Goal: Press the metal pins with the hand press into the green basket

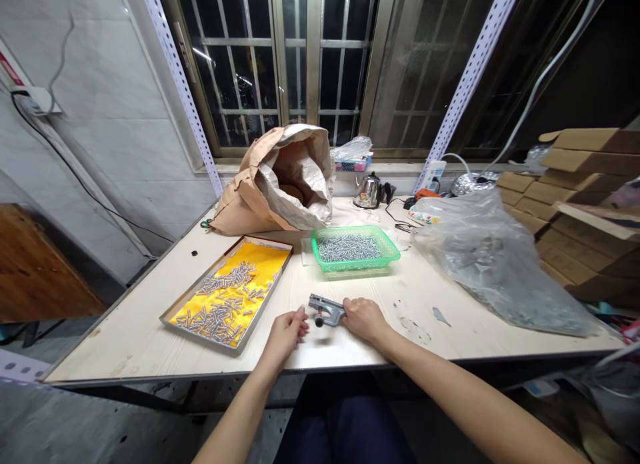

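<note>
My right hand (363,317) rests on the table near its front edge and grips one end of a small grey metal tool (325,309). My left hand (287,332) sits just left of the tool with its fingers curled in a pinch; what they hold is too small to name. A flat tray with a yellow lining (260,256) lies to the left and carries several small metal pins. Behind the tool stands a green plastic basket (387,243) filled with more such pins.
A crumpled brown paper sack (250,191) lies open at the back. A large clear plastic bag (495,264) covers the table's right side, next to stacked cardboard boxes (580,177). A metal kettle (369,192) and cables sit by the barred window.
</note>
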Motion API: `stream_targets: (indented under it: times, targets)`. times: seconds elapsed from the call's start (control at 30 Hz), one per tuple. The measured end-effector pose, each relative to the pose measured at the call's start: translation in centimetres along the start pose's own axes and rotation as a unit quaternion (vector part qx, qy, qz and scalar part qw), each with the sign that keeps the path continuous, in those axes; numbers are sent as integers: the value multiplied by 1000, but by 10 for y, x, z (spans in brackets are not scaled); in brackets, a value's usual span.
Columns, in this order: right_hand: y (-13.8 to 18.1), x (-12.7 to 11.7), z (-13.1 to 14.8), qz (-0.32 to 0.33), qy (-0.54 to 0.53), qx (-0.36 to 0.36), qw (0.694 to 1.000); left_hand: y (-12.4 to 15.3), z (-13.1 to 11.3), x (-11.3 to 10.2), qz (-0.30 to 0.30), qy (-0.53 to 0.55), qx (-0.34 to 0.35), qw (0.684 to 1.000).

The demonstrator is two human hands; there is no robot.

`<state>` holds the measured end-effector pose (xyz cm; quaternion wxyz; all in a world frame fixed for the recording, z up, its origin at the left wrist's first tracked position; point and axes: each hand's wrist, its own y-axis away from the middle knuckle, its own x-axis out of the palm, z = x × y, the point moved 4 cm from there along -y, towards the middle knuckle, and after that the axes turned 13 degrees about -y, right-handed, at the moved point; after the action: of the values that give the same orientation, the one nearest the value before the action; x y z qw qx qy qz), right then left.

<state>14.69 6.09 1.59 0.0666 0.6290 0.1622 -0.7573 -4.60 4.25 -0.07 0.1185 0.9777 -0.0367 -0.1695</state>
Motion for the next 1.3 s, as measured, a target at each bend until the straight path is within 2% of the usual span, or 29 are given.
stream_targets:
  times: [0.13, 0.27, 0.43, 0.53, 0.63, 0.8, 0.87, 0.9, 0.93, 1.0, 1.1, 1.13, 1.2, 1.3]
  targets:
    - [-10, -12, 5, -29, 4, -9, 1000, 0, -4, 13, 54, -5, -55, 997]
    - [-5, -27, 10, -93, -9, -32, 995, 3, -14, 17, 60, -22, -38, 997]
    - [24, -29, 2, -225, -28, -9, 974, 9, -22, 22, 15, -8, 11, 1000]
    - [42, -19, -15, -229, -20, 55, 972, 8, -29, 20, -36, -41, 37, 998]
    - [52, -10, -33, -211, -23, 105, 971, -5, -59, 15, -99, -73, 88, 988]
    - [54, -3, -41, -186, -18, 104, 977, -48, -149, 16, -144, -69, 194, 968]
    - [55, -2, -41, -185, -12, 101, 977, -62, -172, 6, -158, -116, 235, 952]
    - [55, -1, -41, -187, -10, 102, 977, -66, -176, -5, -170, -155, 247, 941]
    - [56, -1, -42, -189, -9, 103, 976, -70, -173, -19, -184, -203, 248, 929]
    - [56, 0, -42, -192, -11, 101, 976, -76, -151, -56, -220, -307, 199, 904]
    - [55, 2, -41, -188, -19, 96, 977, -87, -100, -121, -259, -435, 29, 862]
    - [54, 3, -41, -186, -22, 96, 978, -92, -85, -136, -254, -458, -14, 852]
    - [53, 4, -40, -178, -28, 100, 979, -104, -64, -153, -243, -474, -48, 845]
    - [52, 5, -40, -167, -26, 108, 980, -124, -52, -151, -232, -477, -61, 846]
